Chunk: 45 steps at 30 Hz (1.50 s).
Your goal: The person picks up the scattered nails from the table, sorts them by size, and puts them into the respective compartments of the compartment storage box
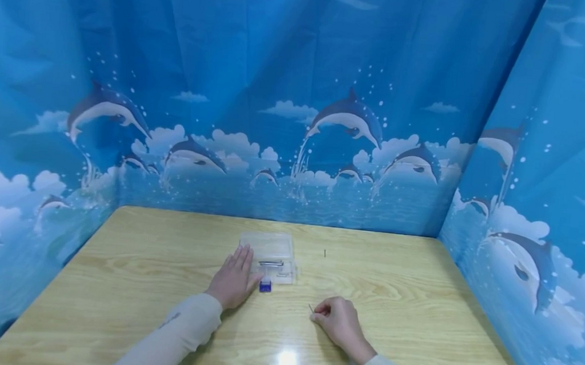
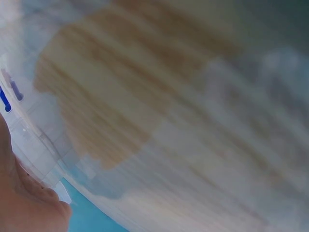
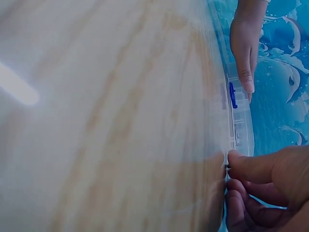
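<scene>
My left hand lies with straight fingers along the left side of an open clear plastic case, its thumb near a small dark blue piece at the case's front. Inside the case lies a slim silvery metal tool, too small to name. To the right, just above the table, my right hand pinches a thin, short stick-like piece between thumb and forefinger. In the right wrist view only a dark tip shows at those fingertips. The left wrist view catches part of the left hand beside the case.
A thin dark stick-like piece lies on the wood-grain table, right of the case. Blue dolphin-print curtains stand behind the table and at both sides. Light glares off the tabletop near the front.
</scene>
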Each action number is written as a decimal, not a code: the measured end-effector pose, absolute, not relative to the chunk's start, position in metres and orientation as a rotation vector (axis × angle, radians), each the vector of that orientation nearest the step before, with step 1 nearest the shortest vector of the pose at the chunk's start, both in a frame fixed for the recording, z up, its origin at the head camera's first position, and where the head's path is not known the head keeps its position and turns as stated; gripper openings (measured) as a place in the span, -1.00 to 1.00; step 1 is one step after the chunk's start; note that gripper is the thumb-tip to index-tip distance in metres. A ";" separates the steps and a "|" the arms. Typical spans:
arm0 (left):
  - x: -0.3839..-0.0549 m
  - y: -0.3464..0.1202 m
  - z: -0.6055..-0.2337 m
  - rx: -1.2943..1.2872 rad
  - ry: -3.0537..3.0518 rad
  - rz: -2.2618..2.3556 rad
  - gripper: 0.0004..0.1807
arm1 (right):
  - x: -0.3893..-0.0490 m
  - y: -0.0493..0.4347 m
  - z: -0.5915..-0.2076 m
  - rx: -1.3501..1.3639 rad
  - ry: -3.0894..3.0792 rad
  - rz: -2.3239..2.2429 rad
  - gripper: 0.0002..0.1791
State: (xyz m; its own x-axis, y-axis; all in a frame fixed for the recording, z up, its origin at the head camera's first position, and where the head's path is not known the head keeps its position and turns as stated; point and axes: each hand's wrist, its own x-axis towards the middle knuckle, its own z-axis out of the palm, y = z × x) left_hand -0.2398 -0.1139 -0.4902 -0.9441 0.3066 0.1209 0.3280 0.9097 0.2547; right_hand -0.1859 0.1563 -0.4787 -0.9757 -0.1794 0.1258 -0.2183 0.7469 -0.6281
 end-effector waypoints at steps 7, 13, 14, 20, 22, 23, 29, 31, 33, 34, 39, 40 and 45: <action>-0.240 -0.113 -0.489 -0.516 -2.984 -0.395 -0.24 | -0.188 0.155 -0.478 0.307 -2.908 1.023 -0.92; -0.240 -0.114 -0.490 -0.517 -2.998 -0.350 -0.23 | -0.189 0.154 -0.478 0.330 -2.912 1.007 -0.92; -0.240 -0.114 -0.490 -0.516 -2.998 -0.350 -0.23 | -0.188 0.154 -0.478 0.335 -2.914 1.008 -0.91; -0.238 -0.114 -0.488 -0.504 -2.992 -0.396 -0.24 | -0.187 0.154 -0.478 0.354 -2.915 1.014 -0.91; -0.238 -0.114 -0.488 -0.499 -2.999 -0.385 -0.24 | -0.187 0.154 -0.478 0.361 -2.906 1.022 -0.92; -0.238 -0.114 -0.489 -0.497 -2.999 -0.383 -0.24 | -0.187 0.154 -0.478 0.364 -2.902 1.025 -0.92; -0.239 -0.115 -0.490 -0.502 -2.992 -0.377 -0.24 | -0.187 0.153 -0.477 0.374 -2.890 1.043 -0.92; -0.239 -0.115 -0.492 -0.505 -2.987 -0.377 -0.24 | -0.188 0.152 -0.476 0.388 -2.882 1.050 -0.92; -0.240 -0.115 -0.492 -0.509 -2.978 -0.388 -0.25 | -0.190 0.152 -0.475 0.405 -2.867 1.059 -0.93; -0.240 -0.115 -0.492 -0.509 -2.976 -0.393 -0.25 | -0.191 0.152 -0.475 0.412 -2.862 1.067 -0.93; -0.243 -0.116 -0.496 -0.503 -2.979 -0.388 -0.23 | -0.200 0.149 -0.468 0.411 -2.816 1.094 -0.93; -0.243 -0.116 -0.498 -0.502 -2.981 -0.387 -0.23 | -0.202 0.148 -0.466 0.412 -2.812 1.093 -0.93; -0.246 -0.116 -0.501 -0.491 -2.984 -0.374 -0.22 | -0.215 0.139 -0.456 0.426 -2.790 1.068 -0.93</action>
State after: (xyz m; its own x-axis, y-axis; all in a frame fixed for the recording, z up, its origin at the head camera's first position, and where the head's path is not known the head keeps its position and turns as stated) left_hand -0.2459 -0.1156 -0.5008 -0.9437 0.3035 0.1315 0.3265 0.9181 0.2247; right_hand -0.2147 0.1394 -0.4558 -0.9526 -0.2165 0.2138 -0.3039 0.7105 -0.6347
